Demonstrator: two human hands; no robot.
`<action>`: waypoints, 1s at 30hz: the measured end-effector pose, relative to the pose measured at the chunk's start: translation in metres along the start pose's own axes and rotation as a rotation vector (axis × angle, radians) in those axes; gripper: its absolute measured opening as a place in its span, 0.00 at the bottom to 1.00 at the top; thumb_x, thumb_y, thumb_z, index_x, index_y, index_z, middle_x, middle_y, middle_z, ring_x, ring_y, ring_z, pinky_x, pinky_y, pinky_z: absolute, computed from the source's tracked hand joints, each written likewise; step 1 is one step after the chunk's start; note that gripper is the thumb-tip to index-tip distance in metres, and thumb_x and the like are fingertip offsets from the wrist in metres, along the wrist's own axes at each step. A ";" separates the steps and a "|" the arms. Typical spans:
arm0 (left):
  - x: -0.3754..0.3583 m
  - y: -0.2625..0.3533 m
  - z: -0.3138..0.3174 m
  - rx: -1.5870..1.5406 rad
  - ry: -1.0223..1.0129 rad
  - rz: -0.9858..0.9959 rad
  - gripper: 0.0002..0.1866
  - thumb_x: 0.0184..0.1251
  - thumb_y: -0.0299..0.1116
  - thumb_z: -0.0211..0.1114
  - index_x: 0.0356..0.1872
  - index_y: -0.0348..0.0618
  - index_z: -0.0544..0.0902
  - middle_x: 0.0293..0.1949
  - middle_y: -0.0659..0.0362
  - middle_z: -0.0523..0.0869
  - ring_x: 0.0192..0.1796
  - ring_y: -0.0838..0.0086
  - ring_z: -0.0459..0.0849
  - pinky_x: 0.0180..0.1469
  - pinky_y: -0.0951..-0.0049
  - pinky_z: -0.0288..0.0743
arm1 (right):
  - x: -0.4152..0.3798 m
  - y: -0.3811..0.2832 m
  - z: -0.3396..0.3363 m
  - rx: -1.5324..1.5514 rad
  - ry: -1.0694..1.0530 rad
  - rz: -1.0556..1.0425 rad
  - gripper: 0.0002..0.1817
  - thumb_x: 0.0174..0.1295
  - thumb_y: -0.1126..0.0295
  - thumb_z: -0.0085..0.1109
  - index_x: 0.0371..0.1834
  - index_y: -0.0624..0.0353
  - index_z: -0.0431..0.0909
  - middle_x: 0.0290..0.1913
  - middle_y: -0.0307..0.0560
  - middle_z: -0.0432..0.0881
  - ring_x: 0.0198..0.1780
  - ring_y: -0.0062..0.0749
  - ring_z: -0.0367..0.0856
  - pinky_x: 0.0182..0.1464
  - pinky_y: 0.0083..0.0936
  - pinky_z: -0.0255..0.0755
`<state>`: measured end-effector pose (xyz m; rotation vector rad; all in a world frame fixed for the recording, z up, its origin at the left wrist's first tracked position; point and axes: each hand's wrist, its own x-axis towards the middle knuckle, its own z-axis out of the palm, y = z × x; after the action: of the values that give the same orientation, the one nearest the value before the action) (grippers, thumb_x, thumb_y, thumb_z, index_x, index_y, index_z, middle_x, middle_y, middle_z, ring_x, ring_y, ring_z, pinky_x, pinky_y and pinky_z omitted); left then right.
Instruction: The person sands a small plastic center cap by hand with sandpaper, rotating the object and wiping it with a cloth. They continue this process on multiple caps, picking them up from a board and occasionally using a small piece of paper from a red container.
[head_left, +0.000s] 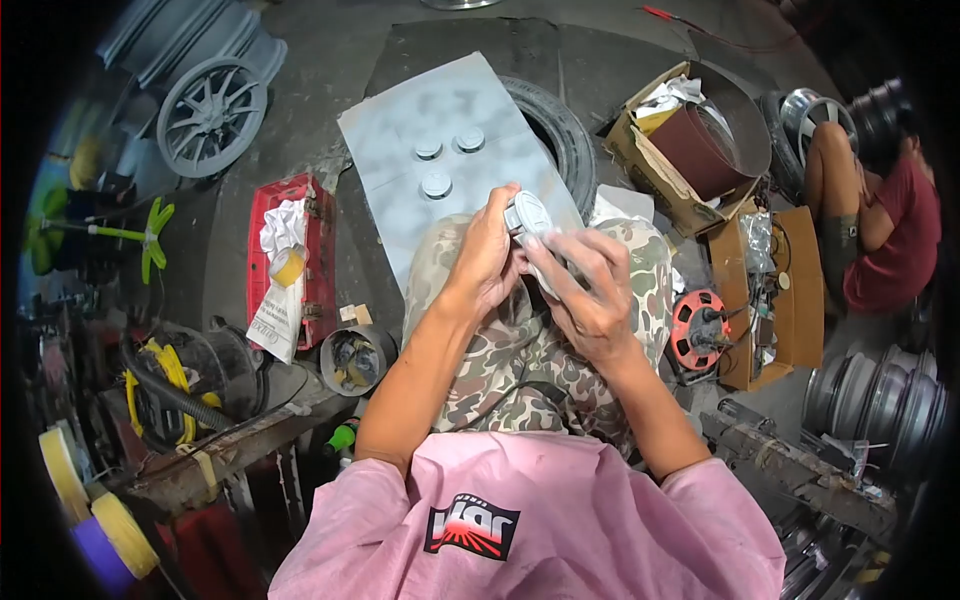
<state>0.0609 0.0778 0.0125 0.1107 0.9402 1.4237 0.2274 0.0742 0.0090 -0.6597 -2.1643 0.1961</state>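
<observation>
A round grey cap is held up over my lap, its face tilted upward. My left hand grips the cap's left edge between thumb and fingers. Against its lower right side my right hand has its fingers bent, with a thin pale piece, perhaps sandpaper or cloth, beneath them. Beyond my knees, a grey-sprayed board bears three similar round caps, one at the front, one at the back left and one at the back right.
A tire lies partly under the board. At left are a red toolbox, a can and a spoked wheel. Open cardboard boxes and a red reel stand at right. Another person sits at far right.
</observation>
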 end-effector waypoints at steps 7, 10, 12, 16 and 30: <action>-0.004 -0.001 -0.011 0.006 -0.074 0.033 0.16 0.93 0.49 0.57 0.51 0.46 0.82 0.40 0.63 0.86 0.36 0.78 0.86 0.33 0.71 0.83 | 0.044 -0.005 0.015 0.167 0.115 0.210 0.17 0.64 0.74 0.77 0.57 0.57 0.95 0.51 0.44 0.88 0.55 0.44 0.80 0.58 0.41 0.77; 0.008 -0.001 -0.021 -0.053 -0.152 0.047 0.16 0.90 0.49 0.63 0.51 0.46 0.85 0.43 0.62 0.89 0.42 0.77 0.89 0.43 0.72 0.88 | 0.027 -0.016 0.013 0.150 0.145 0.116 0.15 0.67 0.74 0.75 0.56 0.58 0.95 0.50 0.45 0.88 0.55 0.46 0.79 0.58 0.41 0.76; 0.004 -0.004 -0.019 -0.006 -0.159 0.034 0.17 0.89 0.50 0.63 0.51 0.46 0.85 0.41 0.62 0.89 0.41 0.76 0.89 0.41 0.71 0.87 | 0.032 -0.009 0.011 0.122 0.144 0.122 0.13 0.69 0.73 0.73 0.56 0.58 0.95 0.49 0.46 0.88 0.55 0.47 0.79 0.59 0.40 0.76; 0.002 0.008 -0.030 -0.083 -0.476 -0.027 0.17 0.91 0.49 0.61 0.51 0.46 0.85 0.41 0.62 0.90 0.42 0.75 0.90 0.41 0.71 0.87 | 0.047 0.006 0.016 0.260 0.088 0.353 0.13 0.72 0.72 0.71 0.56 0.57 0.95 0.49 0.48 0.88 0.54 0.46 0.79 0.59 0.37 0.76; 0.014 0.004 -0.039 -0.263 -0.445 -0.076 0.29 0.96 0.51 0.44 0.61 0.33 0.83 0.55 0.47 0.90 0.34 0.66 0.74 0.36 0.68 0.68 | 0.021 0.013 0.004 0.017 0.161 0.255 0.18 0.64 0.75 0.77 0.58 0.54 0.95 0.50 0.42 0.88 0.55 0.43 0.79 0.58 0.40 0.74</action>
<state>0.0324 0.0729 -0.0175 0.1839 0.3854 1.3639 0.2191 0.0960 0.0163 -0.9100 -1.9201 0.2861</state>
